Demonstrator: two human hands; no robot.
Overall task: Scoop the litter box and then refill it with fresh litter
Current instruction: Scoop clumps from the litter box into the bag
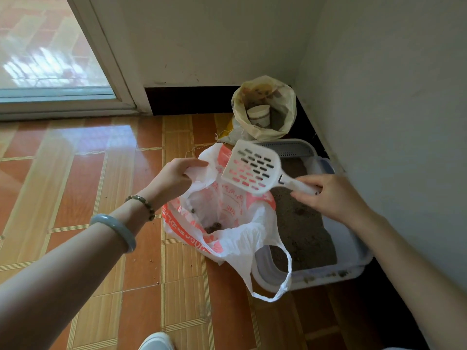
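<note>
the litter box (358,258) lies along the wall, at three o'clock from the plastic bag (235,238), with dark clumps in its grey litter. the scoop (251,170) hangs tilted over the bag's mouth, the right hand (328,195) curled round its handle. the left hand (174,178), at nine o'clock, pinches the rim up. i'd keep that mouth taut and tap the scoop low inside. the bag hides the box's left wall. the litter sack (288,102) at twelve o'clock shows a cup (259,116); how full it is, can't tell.

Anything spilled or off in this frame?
Yes. Litter clumps sit on the litter box front rim, outside the bed, and a few stray granules dot the floor left of the plastic bag. Minor spill; nothing looks damaged.
</note>
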